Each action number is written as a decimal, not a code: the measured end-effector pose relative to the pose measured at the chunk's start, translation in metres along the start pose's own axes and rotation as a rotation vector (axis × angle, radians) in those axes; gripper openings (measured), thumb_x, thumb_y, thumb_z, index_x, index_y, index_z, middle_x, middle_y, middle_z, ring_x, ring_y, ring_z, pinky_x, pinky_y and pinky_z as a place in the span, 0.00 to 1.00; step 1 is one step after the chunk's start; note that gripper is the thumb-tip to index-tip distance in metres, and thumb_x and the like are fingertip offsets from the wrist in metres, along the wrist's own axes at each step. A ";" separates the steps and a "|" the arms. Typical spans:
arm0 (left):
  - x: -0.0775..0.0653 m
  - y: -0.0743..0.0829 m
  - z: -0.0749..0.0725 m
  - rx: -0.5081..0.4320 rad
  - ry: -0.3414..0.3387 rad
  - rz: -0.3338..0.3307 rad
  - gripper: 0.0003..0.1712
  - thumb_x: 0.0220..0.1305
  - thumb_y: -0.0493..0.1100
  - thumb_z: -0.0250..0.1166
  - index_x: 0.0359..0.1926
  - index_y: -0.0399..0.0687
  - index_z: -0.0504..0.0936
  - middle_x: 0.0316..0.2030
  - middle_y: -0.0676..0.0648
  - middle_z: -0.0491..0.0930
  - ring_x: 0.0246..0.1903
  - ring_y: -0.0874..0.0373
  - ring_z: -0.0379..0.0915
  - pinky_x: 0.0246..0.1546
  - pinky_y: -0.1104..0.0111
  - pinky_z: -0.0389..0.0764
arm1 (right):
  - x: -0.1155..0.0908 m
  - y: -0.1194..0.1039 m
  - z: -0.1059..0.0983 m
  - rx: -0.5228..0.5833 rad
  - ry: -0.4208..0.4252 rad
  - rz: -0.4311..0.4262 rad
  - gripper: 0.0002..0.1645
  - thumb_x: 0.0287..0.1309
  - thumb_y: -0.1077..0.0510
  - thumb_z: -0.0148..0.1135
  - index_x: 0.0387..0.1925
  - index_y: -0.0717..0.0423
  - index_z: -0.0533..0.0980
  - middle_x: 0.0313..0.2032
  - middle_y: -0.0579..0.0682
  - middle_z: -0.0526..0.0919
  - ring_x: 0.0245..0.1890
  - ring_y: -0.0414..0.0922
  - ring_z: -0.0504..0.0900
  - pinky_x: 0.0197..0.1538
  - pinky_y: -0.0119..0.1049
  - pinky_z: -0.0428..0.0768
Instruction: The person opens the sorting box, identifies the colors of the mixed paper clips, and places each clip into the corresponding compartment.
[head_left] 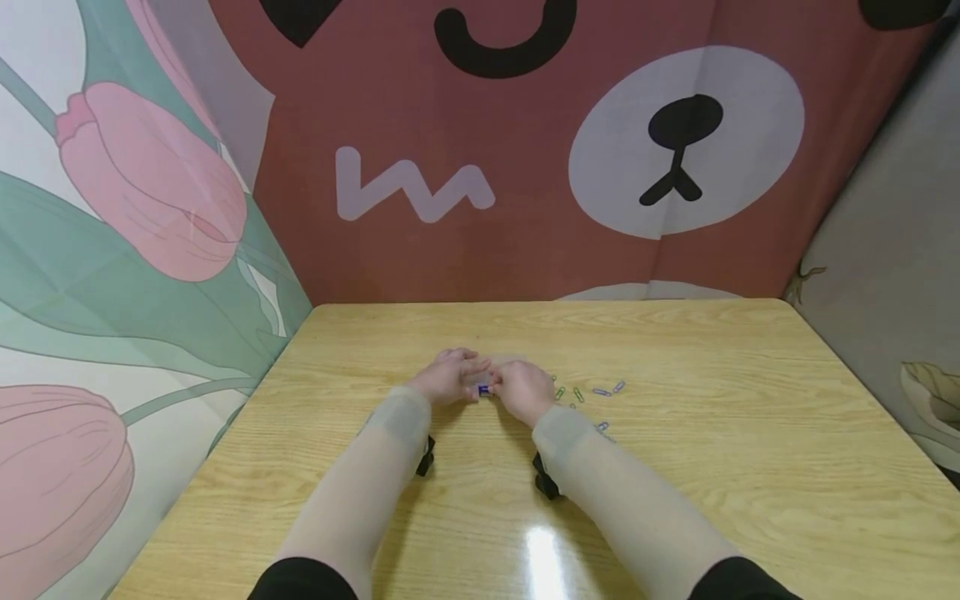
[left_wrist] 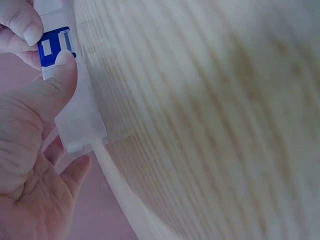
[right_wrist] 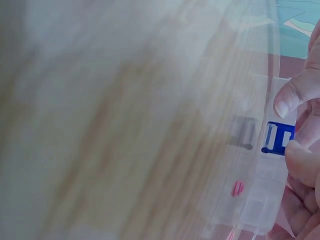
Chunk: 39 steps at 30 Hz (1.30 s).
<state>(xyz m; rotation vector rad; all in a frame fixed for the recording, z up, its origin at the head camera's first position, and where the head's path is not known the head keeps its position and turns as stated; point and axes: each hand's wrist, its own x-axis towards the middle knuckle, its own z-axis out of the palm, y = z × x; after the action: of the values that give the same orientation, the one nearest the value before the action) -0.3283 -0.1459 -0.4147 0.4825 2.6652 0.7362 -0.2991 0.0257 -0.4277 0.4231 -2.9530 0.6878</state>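
Observation:
A clear plastic storage box (left_wrist: 80, 122) with a blue latch (head_left: 483, 390) stands on the table between my two hands. My left hand (head_left: 446, 379) grips it from the left, thumb on the front by the latch and other fingers behind the box. From the other side my right hand (head_left: 525, 390) holds the front at the latch between thumb and finger. In the right wrist view the blue latch (right_wrist: 277, 137) lies flat against the box wall. The hands hide much of the box, and its contents cannot be made out.
Right of the right hand lie scattered paper clips, green (head_left: 578, 394) and blue (head_left: 602, 392). A small pink object (right_wrist: 238, 188) shows near the box front. The wooden table (head_left: 712, 467) meets a brown bear-print cloth (head_left: 525, 258) at its far edge.

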 end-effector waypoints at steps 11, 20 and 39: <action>0.001 0.001 -0.003 -0.003 0.006 0.009 0.41 0.58 0.42 0.70 0.70 0.62 0.64 0.72 0.53 0.52 0.72 0.50 0.41 0.68 0.52 0.56 | 0.001 0.001 -0.003 0.024 -0.003 -0.004 0.04 0.58 0.54 0.67 0.28 0.45 0.84 0.39 0.42 0.86 0.35 0.41 0.82 0.38 0.39 0.80; 0.004 0.002 -0.003 0.048 0.008 0.018 0.40 0.58 0.43 0.69 0.70 0.63 0.64 0.72 0.51 0.53 0.72 0.50 0.41 0.69 0.53 0.54 | 0.000 0.005 -0.002 -0.053 -0.023 -0.087 0.02 0.56 0.54 0.69 0.32 0.46 0.85 0.40 0.42 0.86 0.37 0.43 0.83 0.37 0.40 0.81; 0.001 -0.003 0.000 0.092 0.020 0.044 0.41 0.57 0.46 0.70 0.70 0.64 0.64 0.72 0.50 0.54 0.71 0.49 0.43 0.69 0.48 0.50 | 0.006 0.020 -0.017 0.059 -0.144 -0.159 0.13 0.59 0.56 0.67 0.46 0.52 0.82 0.50 0.50 0.83 0.48 0.48 0.81 0.60 0.45 0.72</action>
<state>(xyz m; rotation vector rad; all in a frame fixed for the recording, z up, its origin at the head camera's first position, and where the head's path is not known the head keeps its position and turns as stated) -0.3300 -0.1479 -0.4165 0.5621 2.7243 0.6362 -0.3102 0.0487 -0.4202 0.7326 -2.9927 0.7571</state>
